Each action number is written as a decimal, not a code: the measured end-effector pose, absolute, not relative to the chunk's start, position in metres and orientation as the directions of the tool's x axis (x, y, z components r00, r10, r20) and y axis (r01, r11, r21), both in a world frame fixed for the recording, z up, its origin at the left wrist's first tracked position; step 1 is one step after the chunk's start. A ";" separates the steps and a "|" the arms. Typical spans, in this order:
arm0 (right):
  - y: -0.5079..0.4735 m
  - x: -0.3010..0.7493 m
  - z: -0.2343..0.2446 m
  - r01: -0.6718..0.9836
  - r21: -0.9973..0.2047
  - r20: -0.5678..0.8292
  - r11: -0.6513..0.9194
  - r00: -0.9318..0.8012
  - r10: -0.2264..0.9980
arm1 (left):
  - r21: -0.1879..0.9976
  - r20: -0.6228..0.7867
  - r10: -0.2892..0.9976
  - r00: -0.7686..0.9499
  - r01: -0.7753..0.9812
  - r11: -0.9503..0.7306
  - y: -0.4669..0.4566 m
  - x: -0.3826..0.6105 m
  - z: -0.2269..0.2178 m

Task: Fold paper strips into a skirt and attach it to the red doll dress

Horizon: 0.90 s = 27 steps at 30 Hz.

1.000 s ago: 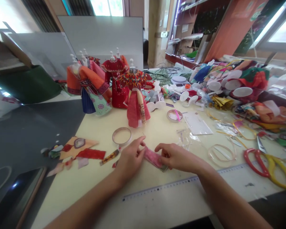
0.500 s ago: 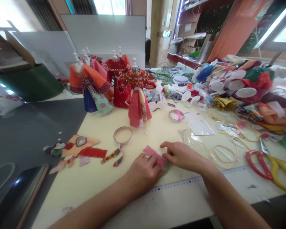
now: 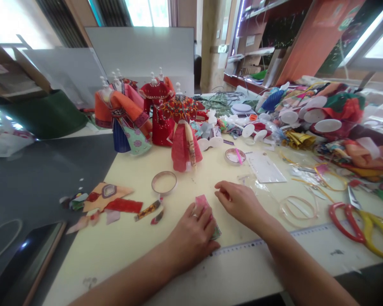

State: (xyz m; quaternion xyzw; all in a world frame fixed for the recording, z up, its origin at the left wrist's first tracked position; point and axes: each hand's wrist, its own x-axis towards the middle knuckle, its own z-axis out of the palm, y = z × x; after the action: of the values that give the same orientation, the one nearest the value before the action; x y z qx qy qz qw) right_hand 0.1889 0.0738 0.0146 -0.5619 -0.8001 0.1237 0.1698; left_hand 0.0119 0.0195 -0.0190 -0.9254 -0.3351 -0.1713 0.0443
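Observation:
My left hand [image 3: 196, 229] rests over a small strip of pink fabric [image 3: 202, 199] on the table, fingers bent and pressing on it. A green patterned end [image 3: 216, 233] of the strip shows beside the fingers; the middle is hidden under the hand. To the right, my right hand [image 3: 239, 199] hovers just above the table, fingers bent, thumb and index tips slightly apart, with nothing visible between them. A ruler [image 3: 242, 247] lies in front of both hands. Beyond them sits a roll of tape [image 3: 164, 183].
Small dressed figures [image 3: 183, 140] stand at the back. Fabric scraps [image 3: 123, 205] and a phone [image 3: 35, 263] lie left. On the right are red-and-yellow-handled scissors [image 3: 346, 221], a coil of cord [image 3: 298, 210], a white card [image 3: 266, 167] and a heap of cloth pieces [image 3: 344, 102].
The pink strip has turned more upright under my left hand, and its green end shows more. My right hand has lifted slightly away from it, its index finger more bent.

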 end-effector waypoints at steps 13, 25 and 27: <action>0.076 0.187 0.006 0.806 -0.424 0.208 0.413 -0.357 0.911 | 0.171 0.522 0.579 0.626 0.589 -0.790 0.039 -0.011 0.007; 0.060 0.180 0.017 0.658 -0.435 0.053 0.615 -0.663 0.747 | 0.267 0.282 0.949 0.139 0.939 -0.217 0.002 -0.090 0.027; 0.057 0.178 0.015 0.638 -0.453 0.068 0.623 -0.672 0.738 | 0.268 0.297 0.944 0.140 0.937 -0.223 -0.004 -0.088 0.012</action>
State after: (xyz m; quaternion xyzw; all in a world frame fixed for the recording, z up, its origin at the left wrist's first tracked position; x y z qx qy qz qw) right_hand 0.1776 0.0573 0.0154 -0.3855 -0.8921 0.1999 0.1246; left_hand -0.0880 -0.0035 0.0118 -0.7549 -0.6232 -0.2044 -0.0090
